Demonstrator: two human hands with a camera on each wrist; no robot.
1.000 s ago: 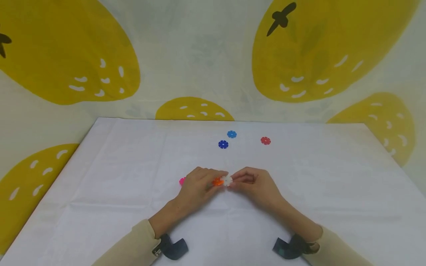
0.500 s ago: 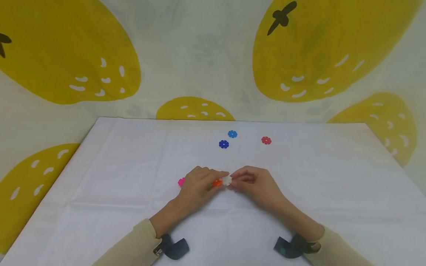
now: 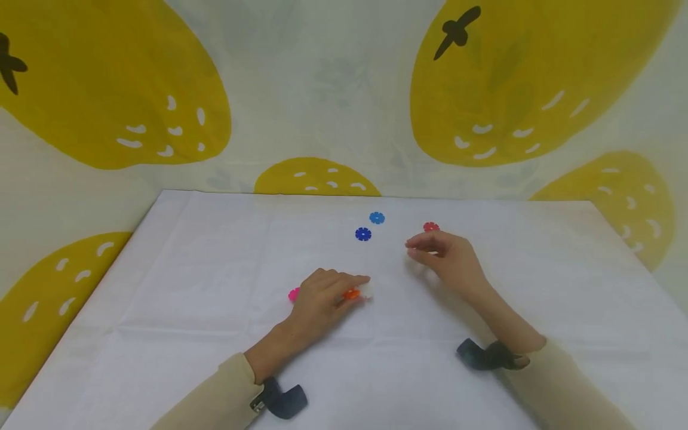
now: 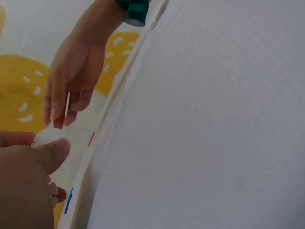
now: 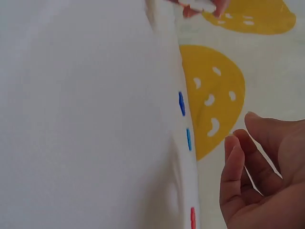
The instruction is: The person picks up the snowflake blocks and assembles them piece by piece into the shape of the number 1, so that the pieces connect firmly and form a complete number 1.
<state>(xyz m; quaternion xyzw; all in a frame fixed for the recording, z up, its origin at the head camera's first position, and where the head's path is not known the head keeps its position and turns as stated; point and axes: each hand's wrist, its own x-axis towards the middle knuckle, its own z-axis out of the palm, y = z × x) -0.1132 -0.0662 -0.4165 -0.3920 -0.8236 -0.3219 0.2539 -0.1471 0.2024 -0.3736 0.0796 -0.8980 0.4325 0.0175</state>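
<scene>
My left hand [image 3: 318, 301] holds a row of joined snowflake discs between thumb and fingers. An orange disc [image 3: 352, 294] and a white disc [image 3: 368, 291] show past the fingertips, and a pink disc [image 3: 293, 294] sticks out on the other side. The palm hides whatever lies between. In the left wrist view the white disc [image 4: 45, 136] shows beside the thumb. My right hand [image 3: 451, 260] is over the table with loosely bent fingers and nothing between them. Just beyond it lies a red disc [image 3: 431, 226], partly covered by the hand.
A dark blue disc [image 3: 363, 234] and a light blue disc [image 3: 377, 218] lie close together near the back of the white table [image 3: 188, 257]. Behind the table's far edge hangs a patterned cloth [image 3: 333, 107] with yellow fruit shapes.
My right hand has let go of the white disc and moved away to the right and back, near the red disc. The left hand stays put with the joined discs.
</scene>
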